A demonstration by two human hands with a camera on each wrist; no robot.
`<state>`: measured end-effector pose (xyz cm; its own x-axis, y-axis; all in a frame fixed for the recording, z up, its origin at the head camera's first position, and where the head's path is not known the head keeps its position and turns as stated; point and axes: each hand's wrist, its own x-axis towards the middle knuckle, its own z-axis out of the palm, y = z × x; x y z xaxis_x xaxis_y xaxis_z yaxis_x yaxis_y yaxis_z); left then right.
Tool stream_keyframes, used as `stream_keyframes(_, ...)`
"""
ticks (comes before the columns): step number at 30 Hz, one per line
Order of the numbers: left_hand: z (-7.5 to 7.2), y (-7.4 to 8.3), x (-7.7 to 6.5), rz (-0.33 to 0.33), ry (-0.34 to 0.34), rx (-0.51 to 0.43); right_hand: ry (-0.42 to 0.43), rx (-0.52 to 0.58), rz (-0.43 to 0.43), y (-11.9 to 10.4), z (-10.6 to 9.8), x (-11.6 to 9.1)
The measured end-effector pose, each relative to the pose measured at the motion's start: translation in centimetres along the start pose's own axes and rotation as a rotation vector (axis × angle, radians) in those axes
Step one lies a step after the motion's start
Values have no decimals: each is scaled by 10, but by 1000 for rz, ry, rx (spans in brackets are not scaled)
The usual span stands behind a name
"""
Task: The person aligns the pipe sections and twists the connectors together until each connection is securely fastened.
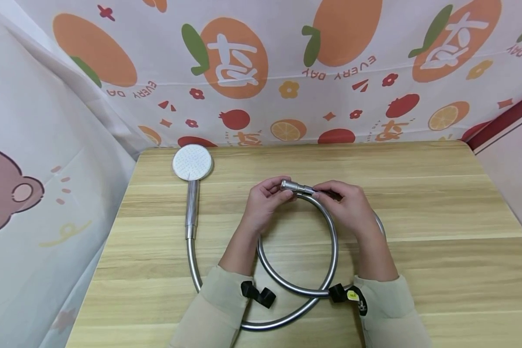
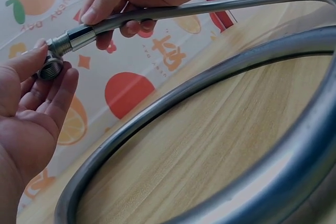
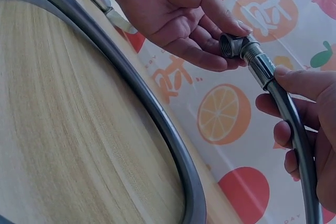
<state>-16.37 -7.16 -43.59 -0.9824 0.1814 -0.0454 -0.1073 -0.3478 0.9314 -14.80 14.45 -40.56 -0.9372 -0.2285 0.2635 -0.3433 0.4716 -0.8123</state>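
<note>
My left hand (image 1: 263, 203) pinches a small metal elbow fitting (image 2: 51, 66) with an open threaded mouth, thumb on one side and fingers on the other. Its other leg meets the metal end nut (image 3: 261, 72) of a silver shower hose (image 1: 334, 241), with some thread showing between them. Just behind that nut, my right hand (image 1: 350, 208) grips the hose, thumb on top and fingers curled beneath. The hose loops on the table below both forearms and runs left to a shower head (image 1: 193, 163) with a white face and a silver handle (image 1: 192, 208).
A light wood-grain table (image 1: 439, 217) carries everything. Behind it hangs a white curtain (image 1: 287, 106) printed with fruit, and another white cloth (image 1: 48, 145) hangs at the left. Black wrist straps (image 1: 258, 295) sit over the beige sleeves (image 1: 391, 304).
</note>
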Motion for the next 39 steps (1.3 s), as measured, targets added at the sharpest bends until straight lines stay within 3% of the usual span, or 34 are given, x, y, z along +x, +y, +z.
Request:
stream_keyframes(6, 1, -1, 0, 16, -10, -33, -11, -23, 22, -1, 2, 1)
stream_keyframes(16, 2, 1, 0, 26, -21, -30, -9, -120, -28, -1, 2, 1)
stream_keyframes(28, 2, 2, 0, 6, 0, -19, -21, -52, 36, -2, 2, 2)
stream_keyframes(39, 2, 2, 0, 2, -7, -37, 7, -123, 27, -4, 3, 1)
